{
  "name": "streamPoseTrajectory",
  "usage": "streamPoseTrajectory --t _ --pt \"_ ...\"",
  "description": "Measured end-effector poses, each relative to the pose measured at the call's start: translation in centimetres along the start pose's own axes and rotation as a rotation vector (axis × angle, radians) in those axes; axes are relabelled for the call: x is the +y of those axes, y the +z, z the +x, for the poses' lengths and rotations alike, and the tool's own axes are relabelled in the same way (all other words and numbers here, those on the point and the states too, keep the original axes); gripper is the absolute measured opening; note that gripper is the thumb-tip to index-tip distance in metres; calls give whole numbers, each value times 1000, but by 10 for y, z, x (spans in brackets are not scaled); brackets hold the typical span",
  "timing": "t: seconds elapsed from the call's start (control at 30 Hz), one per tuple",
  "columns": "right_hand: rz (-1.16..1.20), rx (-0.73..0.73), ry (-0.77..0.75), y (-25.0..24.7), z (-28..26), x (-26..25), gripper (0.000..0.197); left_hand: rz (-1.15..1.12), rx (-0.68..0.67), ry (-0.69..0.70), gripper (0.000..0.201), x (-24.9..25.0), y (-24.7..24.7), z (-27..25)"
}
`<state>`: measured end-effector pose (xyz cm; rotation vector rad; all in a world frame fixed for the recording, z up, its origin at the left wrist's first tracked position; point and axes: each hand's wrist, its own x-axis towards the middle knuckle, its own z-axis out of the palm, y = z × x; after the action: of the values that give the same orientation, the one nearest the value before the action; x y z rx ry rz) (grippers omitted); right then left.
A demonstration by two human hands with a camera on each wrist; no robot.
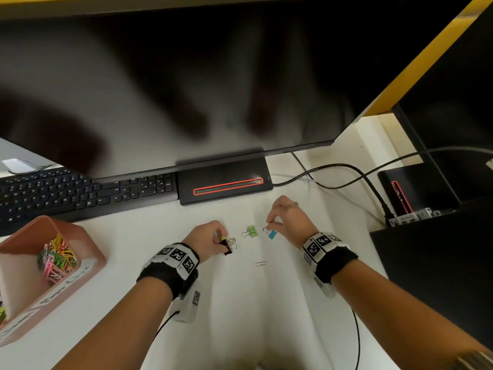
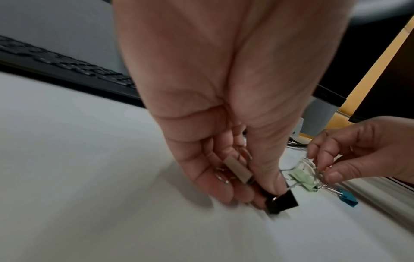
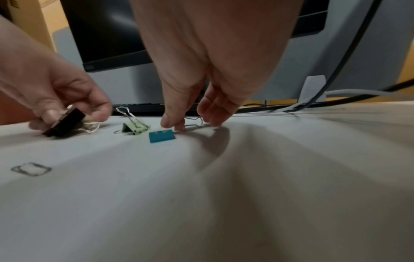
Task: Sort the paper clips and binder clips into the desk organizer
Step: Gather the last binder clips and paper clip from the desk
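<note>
My left hand (image 1: 223, 243) grips a black binder clip (image 1: 228, 250) at its fingertips on the white desk. In the left wrist view a pale yellow binder clip (image 2: 238, 171) also lies inside that hand's (image 2: 264, 194) curled fingers, above the black binder clip (image 2: 282, 202). A green binder clip (image 1: 251, 232) lies free between my hands. My right hand (image 1: 269, 225) pinches the wire handle of a blue binder clip (image 1: 271, 234), whose body (image 3: 161, 136) rests on the desk just before that hand (image 3: 177, 126). A silver paper clip (image 1: 260, 263) lies nearer me. The pink desk organizer (image 1: 88, 252) stands far left, with coloured paper clips inside.
A black keyboard (image 1: 80, 193) and a monitor base (image 1: 226, 180) lie behind the hands, under a big dark monitor (image 1: 186, 89). Black cables (image 1: 346, 169) run at the back right. A dark box edge (image 1: 426, 263) bounds the right side.
</note>
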<state>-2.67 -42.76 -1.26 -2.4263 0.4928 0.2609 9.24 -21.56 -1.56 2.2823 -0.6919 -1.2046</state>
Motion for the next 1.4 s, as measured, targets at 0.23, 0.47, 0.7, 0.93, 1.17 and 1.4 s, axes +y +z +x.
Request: streamPoseTrajectory --t 0.23,0.47,0.7,0.93,1.17,1.4 --pt "164 -154 -84 -2 -4 -21 40 -167 7 -82 20 -14 -5 -12" --pt "-10 -245 -91 17 9 -43 26 -180 55 -89 20 -21 -5 -31" --pt "20 -54 -17 -20 -5 -17 10 -242 172 -49 18 -19 -8 -47" --pt "32 -44 -19 -10 -29 -2 11 -295 176 -56 18 -20 1 -54" --pt "-3 -166 -8 12 -22 -21 24 -261 207 -87 20 -29 -1 -68" --pt "-98 -214 -53 19 -15 -48 20 -320 274 -118 17 -47 -20 -106"
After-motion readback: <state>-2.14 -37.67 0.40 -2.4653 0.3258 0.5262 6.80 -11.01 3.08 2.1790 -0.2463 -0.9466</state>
